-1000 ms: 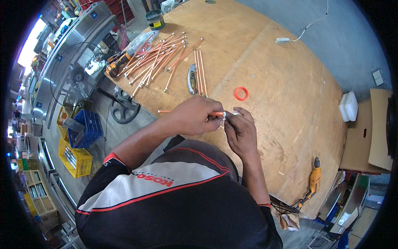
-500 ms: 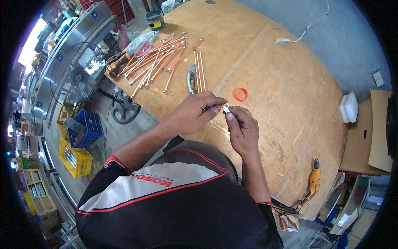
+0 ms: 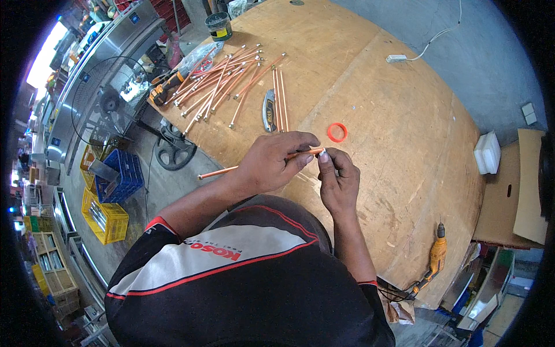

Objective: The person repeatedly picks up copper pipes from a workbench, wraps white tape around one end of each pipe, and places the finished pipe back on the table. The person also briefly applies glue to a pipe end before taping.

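Note:
My left hand (image 3: 269,162) is closed round a thin copper tube (image 3: 217,172), whose far-left end sticks out past my wrist. The tube's right end comes out between my left thumb and fingers. There, a small whitish piece shows at the tip, pinched between the thumb and forefinger of my right hand (image 3: 341,188); its kind is too small to make out. Just beyond my right hand lies an orange-red ring (image 3: 337,132). A utility knife (image 3: 269,110) lies above my left hand, beside several straight copper tubes (image 3: 281,101).
A pile of copper tubes with metal end fittings (image 3: 222,81) covers the wooden table's (image 3: 393,127) far left, near an orange-black power tool (image 3: 165,89) and a dark bucket (image 3: 218,26). An orange drill (image 3: 437,257) lies at right. A fan (image 3: 110,99) stands left of the table.
The copper tube now shows to the left of my left wrist and farther out at my fingertips. My right fingers have closed over its tip, hiding most of the white piece.

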`<state>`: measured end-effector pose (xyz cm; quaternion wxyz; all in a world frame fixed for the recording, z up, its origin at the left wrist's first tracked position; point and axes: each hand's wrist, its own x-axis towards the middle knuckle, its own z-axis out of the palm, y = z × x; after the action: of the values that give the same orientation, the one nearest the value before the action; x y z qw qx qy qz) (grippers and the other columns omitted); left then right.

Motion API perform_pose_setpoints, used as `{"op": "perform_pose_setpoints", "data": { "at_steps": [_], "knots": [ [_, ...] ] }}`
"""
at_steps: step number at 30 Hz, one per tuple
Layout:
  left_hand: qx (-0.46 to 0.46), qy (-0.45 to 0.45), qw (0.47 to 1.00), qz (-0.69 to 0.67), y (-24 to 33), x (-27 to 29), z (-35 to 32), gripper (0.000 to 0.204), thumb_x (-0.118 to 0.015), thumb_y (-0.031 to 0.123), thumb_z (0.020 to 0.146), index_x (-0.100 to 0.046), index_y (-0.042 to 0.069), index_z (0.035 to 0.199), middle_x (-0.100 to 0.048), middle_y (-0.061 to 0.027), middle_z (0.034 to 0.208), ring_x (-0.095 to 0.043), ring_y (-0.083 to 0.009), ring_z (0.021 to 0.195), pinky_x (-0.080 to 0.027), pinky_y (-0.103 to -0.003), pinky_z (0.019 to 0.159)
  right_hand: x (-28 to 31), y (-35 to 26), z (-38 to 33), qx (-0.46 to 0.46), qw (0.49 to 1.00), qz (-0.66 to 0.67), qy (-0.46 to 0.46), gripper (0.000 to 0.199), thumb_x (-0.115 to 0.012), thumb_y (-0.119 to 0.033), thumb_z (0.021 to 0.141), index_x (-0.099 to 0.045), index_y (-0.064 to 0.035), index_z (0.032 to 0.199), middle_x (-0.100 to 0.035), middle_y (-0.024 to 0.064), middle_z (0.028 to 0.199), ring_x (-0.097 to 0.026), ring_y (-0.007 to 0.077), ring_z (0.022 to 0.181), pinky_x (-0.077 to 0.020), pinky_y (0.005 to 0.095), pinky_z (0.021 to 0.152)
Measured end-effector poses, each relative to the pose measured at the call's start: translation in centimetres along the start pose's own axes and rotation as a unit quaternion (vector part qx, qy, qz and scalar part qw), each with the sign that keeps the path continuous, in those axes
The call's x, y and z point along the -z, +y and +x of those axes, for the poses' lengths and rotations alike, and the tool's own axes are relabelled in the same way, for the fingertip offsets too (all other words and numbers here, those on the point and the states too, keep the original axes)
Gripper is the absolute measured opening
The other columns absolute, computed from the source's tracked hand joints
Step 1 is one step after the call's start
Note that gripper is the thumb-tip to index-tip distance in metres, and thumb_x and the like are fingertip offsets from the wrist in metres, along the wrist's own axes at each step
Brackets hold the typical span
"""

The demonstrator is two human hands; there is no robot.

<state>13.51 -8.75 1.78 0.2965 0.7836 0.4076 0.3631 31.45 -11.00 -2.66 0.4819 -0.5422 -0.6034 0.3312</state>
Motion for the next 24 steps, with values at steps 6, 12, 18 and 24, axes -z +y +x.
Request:
{"op": "perform_pose_setpoints", "data": {
  "at_steps": [6, 12, 18, 24],
  "knots": [
    [-0.138, 0.027, 0.989, 0.055, -1.2, -0.6, -0.1, 0.026, -0.067, 0.002, 0.085, -0.071, 0.011, 0.110, -0.068, -0.0105, 0.088, -0.069, -0.0274, 0.076, -0.055, -0.036, 0.065, -0.8, 0.8, -0.5, -0.004, 0.998, 0.044, 0.040, 0.016, -0.066, -0.016, 0.092, -0.068, -0.0004, 0.094, -0.069, 0.0162, 0.089, -0.066, 0.0286, 0.080, -0.0505, 0.0364, 0.072],
    [-0.194, 0.022, 0.975, 0.104, -1.3, -0.5, 0.0, 0.034, -0.069, 0.000, 0.081, -0.072, 0.013, 0.112, -0.068, -0.0108, 0.088, -0.069, -0.0275, 0.076, -0.055, -0.036, 0.061, -1.0, 0.7, -0.5, -0.014, 0.997, 0.065, 0.047, 0.016, -0.065, -0.015, 0.094, -0.068, 0.0009, 0.095, -0.068, 0.0154, 0.089, -0.066, 0.0239, 0.073, -0.0513, 0.0337, 0.067],
    [-0.137, 0.039, 0.986, 0.087, -1.5, -1.3, 0.1, 0.024, -0.066, 0.005, 0.087, -0.070, 0.005, 0.111, -0.069, -0.0132, 0.090, -0.069, -0.0302, 0.076, -0.056, -0.037, 0.065, -0.8, -0.5, -0.4, -0.049, 0.992, 0.107, 0.040, 0.018, -0.064, -0.015, 0.095, -0.068, 0.0025, 0.096, -0.068, 0.0135, 0.088, -0.064, 0.0159, 0.065, -0.0508, 0.0293, 0.059],
    [-0.058, -0.005, 0.995, 0.078, -0.3, -0.7, 0.2, 0.022, -0.065, 0.012, 0.091, -0.068, 0.003, 0.110, -0.068, -0.0151, 0.091, -0.069, -0.0311, 0.080, -0.055, -0.036, 0.070, -0.8, 0.0, -0.4, -0.019, 0.995, 0.087, 0.040, 0.017, -0.064, -0.014, 0.095, -0.068, 0.0024, 0.096, -0.067, 0.0143, 0.091, -0.064, 0.0170, 0.067, -0.0512, 0.0294, 0.060]
  ]
}}
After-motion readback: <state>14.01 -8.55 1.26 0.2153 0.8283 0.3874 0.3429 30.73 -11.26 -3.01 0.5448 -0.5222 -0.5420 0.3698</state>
